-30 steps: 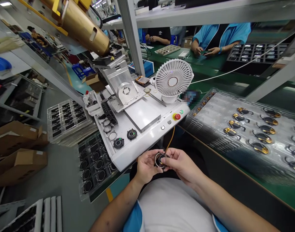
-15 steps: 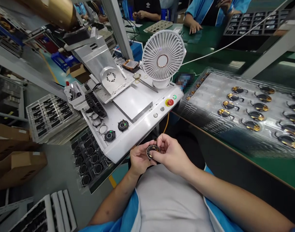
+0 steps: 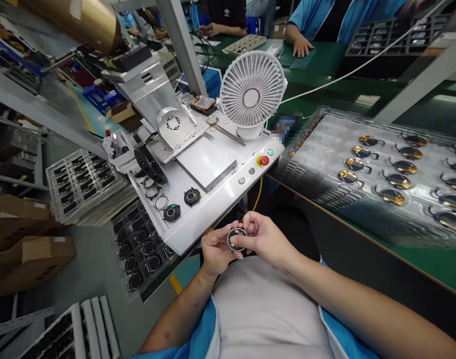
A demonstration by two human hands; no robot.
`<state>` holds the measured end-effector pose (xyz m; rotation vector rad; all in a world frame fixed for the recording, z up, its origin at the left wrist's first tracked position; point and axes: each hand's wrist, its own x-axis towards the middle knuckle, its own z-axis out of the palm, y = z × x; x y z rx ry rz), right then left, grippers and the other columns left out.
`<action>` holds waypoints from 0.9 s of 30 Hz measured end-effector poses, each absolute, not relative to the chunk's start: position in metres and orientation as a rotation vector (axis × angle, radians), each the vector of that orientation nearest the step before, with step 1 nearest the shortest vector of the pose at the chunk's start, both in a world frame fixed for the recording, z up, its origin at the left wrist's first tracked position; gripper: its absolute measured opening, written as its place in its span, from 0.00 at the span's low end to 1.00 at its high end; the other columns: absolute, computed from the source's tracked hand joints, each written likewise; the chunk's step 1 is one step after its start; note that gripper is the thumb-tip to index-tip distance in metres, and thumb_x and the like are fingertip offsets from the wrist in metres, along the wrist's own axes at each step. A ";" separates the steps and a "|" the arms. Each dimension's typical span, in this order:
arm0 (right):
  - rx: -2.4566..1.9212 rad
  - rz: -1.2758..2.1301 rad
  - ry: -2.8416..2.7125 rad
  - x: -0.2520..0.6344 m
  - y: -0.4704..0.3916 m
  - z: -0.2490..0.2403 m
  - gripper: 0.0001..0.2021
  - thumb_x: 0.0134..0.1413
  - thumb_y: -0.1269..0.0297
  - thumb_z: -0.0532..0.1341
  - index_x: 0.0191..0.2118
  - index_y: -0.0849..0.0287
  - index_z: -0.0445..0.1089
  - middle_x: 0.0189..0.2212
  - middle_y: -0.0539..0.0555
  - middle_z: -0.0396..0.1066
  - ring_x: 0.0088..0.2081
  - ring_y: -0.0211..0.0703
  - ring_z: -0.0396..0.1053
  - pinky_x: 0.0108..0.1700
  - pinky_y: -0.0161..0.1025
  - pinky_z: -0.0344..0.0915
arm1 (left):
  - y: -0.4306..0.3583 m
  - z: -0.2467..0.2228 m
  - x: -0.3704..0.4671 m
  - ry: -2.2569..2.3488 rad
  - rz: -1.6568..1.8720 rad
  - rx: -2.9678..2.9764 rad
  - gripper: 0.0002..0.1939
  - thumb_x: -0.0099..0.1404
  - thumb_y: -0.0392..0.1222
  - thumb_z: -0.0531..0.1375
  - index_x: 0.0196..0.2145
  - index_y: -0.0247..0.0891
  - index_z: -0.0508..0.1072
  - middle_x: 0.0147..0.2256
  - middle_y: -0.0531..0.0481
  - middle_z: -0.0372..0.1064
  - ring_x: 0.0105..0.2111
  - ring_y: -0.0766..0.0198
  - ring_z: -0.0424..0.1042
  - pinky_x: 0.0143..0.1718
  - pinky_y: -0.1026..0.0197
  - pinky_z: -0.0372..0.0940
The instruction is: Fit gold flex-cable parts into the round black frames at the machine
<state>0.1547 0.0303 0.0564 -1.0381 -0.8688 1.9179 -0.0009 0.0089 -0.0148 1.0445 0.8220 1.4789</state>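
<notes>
Close to my body, a round black watch-like part with a silvery rim sits between my hands. My left hand is closed round its left edge. From the other side my right hand grips it, the thumb lying across its face. Small gold-coloured details show on that face beside the thumb. Two black round watch-like housings with green spots rest on the white machine, beyond my left hand. Thin metal rings lie beside them.
A white fan stands on the machine, near a red emergency button. To the right is a stack of clear trays with round black-and-gold parts. A tray of round parts sits lower left. A co-worker's hand rests on the green table opposite.
My right thumb has shifted slightly left and up over the round part's face. Both hands stay on the part. The view has moved a little, and the co-worker's other arm has swung right.
</notes>
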 end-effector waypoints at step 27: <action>-1.248 1.321 -1.026 0.161 0.171 0.086 0.21 0.45 0.52 0.75 0.25 0.57 0.65 0.14 0.44 0.59 0.15 0.31 0.55 0.15 0.29 0.55 | 0.014 0.024 -0.020 1.060 1.502 1.058 0.36 0.50 0.36 0.78 0.57 0.40 0.76 0.49 0.39 0.81 0.45 0.53 0.82 0.48 0.54 0.77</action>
